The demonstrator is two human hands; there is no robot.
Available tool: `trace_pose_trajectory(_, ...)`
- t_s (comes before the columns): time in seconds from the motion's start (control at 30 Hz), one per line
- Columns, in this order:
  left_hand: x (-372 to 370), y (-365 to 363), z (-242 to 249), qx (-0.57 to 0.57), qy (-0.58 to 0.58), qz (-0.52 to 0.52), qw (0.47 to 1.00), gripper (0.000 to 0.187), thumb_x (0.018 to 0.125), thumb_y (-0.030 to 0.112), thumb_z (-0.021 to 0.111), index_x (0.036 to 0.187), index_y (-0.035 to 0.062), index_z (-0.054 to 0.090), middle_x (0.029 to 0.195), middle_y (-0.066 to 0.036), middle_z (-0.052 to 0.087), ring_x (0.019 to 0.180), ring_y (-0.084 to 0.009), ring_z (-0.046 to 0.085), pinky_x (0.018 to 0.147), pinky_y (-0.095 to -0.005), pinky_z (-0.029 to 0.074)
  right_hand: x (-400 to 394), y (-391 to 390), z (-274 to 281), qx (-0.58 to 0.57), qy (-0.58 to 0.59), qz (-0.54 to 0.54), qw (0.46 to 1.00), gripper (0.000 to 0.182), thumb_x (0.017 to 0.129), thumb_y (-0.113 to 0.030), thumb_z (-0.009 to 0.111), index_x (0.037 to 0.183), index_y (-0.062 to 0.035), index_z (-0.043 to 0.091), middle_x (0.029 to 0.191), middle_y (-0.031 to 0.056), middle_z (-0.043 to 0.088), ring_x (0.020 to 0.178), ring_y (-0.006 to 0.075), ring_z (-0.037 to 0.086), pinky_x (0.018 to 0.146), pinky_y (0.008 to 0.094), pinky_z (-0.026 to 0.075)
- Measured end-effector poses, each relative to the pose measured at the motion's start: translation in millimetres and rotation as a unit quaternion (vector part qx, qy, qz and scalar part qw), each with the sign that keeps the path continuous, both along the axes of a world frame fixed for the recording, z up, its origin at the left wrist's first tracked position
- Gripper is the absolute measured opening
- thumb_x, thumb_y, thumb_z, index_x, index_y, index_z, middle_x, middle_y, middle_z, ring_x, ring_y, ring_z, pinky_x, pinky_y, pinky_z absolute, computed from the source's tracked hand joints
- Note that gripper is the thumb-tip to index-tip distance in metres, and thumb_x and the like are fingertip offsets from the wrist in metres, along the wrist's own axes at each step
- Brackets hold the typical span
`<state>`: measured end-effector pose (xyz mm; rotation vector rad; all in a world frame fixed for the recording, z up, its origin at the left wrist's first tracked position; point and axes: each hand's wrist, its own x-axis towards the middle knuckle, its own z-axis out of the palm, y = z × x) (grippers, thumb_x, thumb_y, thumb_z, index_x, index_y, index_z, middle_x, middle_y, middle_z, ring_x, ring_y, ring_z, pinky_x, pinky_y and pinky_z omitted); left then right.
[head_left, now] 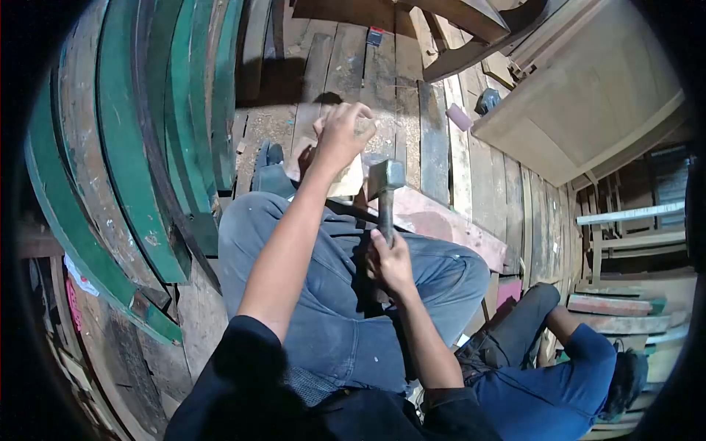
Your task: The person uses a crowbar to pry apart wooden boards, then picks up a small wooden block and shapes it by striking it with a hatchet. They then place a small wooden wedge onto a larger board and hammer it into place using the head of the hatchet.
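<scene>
My right hand point(390, 263) grips a hammer point(387, 178) by its handle, above my lap, with the blocky metal head raised. Ahead of it and to the left, my left hand point(344, 136) has its fingers curled round something I cannot make out. Just below that hand is a pale piece of wood point(348, 181), partly hidden by my wrist and forearm. A long, worn pinkish plank point(441, 228) lies beyond my right knee, behind the hammer.
Curved green boards point(125, 132) stand at left. Sawdust lies on the plank floor point(353, 70). A large wooden panel point(581, 95) leans at right, near a pinkish block point(459, 117) and a dark bag point(487, 101). A co-worker in blue point(544, 382) sits close at lower right.
</scene>
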<state>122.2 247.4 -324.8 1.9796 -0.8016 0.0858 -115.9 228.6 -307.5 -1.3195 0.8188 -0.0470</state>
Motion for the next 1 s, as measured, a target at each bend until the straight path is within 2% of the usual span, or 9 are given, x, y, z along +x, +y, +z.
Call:
trace_pose_trajectory(0.07,-3,1,-13,0.045,-0.013,-0.06,0.997,0.027,0.079,0.028,0.069,0.1,0.0146,0.06,0.105,-0.006,0.058,0.109,-0.0262,0.053,0.093,-0.0446,0.035,1,5,9,0.076,-0.067,-0.036,0.994,0.021,0.098,-0.025,0.051,0.089,-0.0075,0.042,0.054,-0.0023,0.037,0.037,0.008,0.035,0.033,0.0252,0.031)
trace_pose_trajectory(0.2,-14,0,-28,0.229,-0.016,-0.185,0.956,0.046,0.072,0.027,0.073,0.116,0.02,0.061,0.119,-0.007,0.055,0.119,-0.0271,0.046,0.099,-0.051,0.03,1,-4,47,-0.027,-0.128,-0.081,0.988,0.021,0.097,-0.024,0.052,0.092,-0.0055,0.044,0.051,0.0009,0.041,0.036,0.0089,0.038,0.032,0.0243,0.032)
trace_pose_trajectory(0.4,-30,-15,-47,0.385,0.003,-0.176,0.906,0.053,0.072,0.025,0.073,0.123,0.0225,0.059,0.129,-0.006,0.052,0.126,-0.0257,0.042,0.102,-0.0603,0.026,-20,-30,142,-0.206,-0.264,-0.209,0.919,0.021,0.096,-0.025,0.054,0.098,-0.0061,0.043,0.056,0.0013,0.041,0.035,0.0095,0.036,0.031,0.0263,0.031)
trace_pose_trajectory(0.53,-31,-21,-54,0.366,-0.062,-0.173,0.912,0.033,0.079,0.033,0.067,0.109,0.0201,0.065,0.123,-0.006,0.053,0.124,-0.0266,0.044,0.103,-0.0628,0.025,-51,-54,187,-0.237,-0.478,-0.101,0.84,0.025,0.098,-0.032,0.047,0.096,-0.0097,0.037,0.056,0.0019,0.04,0.032,0.0107,0.036,0.029,0.0276,0.035)
trace_pose_trajectory(0.67,-25,-23,-47,0.213,0.005,-0.183,0.96,0.032,0.079,0.031,0.068,0.103,0.0106,0.065,0.114,-0.011,0.058,0.117,-0.0299,0.049,0.104,-0.0506,0.032,-64,-40,230,-0.33,-0.504,-0.127,0.788,0.026,0.098,-0.033,0.046,0.097,-0.0106,0.033,0.055,0.0008,0.036,0.029,0.0099,0.032,0.025,0.0271,0.033)
trace_pose_trajectory(0.7,-26,-26,-48,0.176,0.012,-0.206,0.962,0.031,0.079,0.028,0.067,0.104,0.0096,0.065,0.113,-0.011,0.058,0.113,-0.0304,0.051,0.101,-0.0474,0.035,-79,-46,238,-0.265,-0.522,-0.044,0.809,0.029,0.099,-0.037,0.041,0.099,-0.0081,0.036,0.06,0.0031,0.039,0.042,0.0138,0.046,0.045,0.0331,0.051)
trace_pose_trajectory(0.77,-27,-31,-50,0.102,0.025,-0.247,0.963,0.029,0.079,0.021,0.064,0.105,0.0077,0.064,0.11,-0.013,0.059,0.107,-0.0312,0.055,0.097,-0.0411,0.042,-116,-62,241,-0.3,-0.522,-0.115,0.79,0.044,0.099,-0.044,0.031,0.099,-0.0016,0.042,0.073,0.0054,0.043,0.075,0.0146,0.053,0.091,0.0345,0.045)
trace_pose_trajectory(0.87,-29,-34,-56,0.069,0.026,-0.288,0.955,0.025,0.076,0.008,0.063,0.101,0.0064,0.063,0.107,-0.013,0.06,0.1,-0.0312,0.058,0.088,-0.0367,0.047,-84,-38,248,-0.535,-0.332,-0.367,0.685,0.046,0.098,-0.044,0.032,0.096,-0.001,0.047,0.077,0.0058,0.045,0.079,0.0116,0.051,0.093,0.0295,0.043)
trace_pose_trajectory(1.0,-29,-28,-52,0.161,0.031,-0.3,0.94,0.029,0.07,-0.001,0.068,0.097,0.0057,0.061,0.103,-0.012,0.061,0.098,-0.0319,0.059,0.084,-0.0386,0.047,-92,-54,256,-0.413,-0.394,-0.24,0.785,0.035,0.097,-0.038,0.042,0.093,-0.0038,0.049,0.077,0.0062,0.046,0.072,0.006,0.052,0.075,0.0243,0.05)
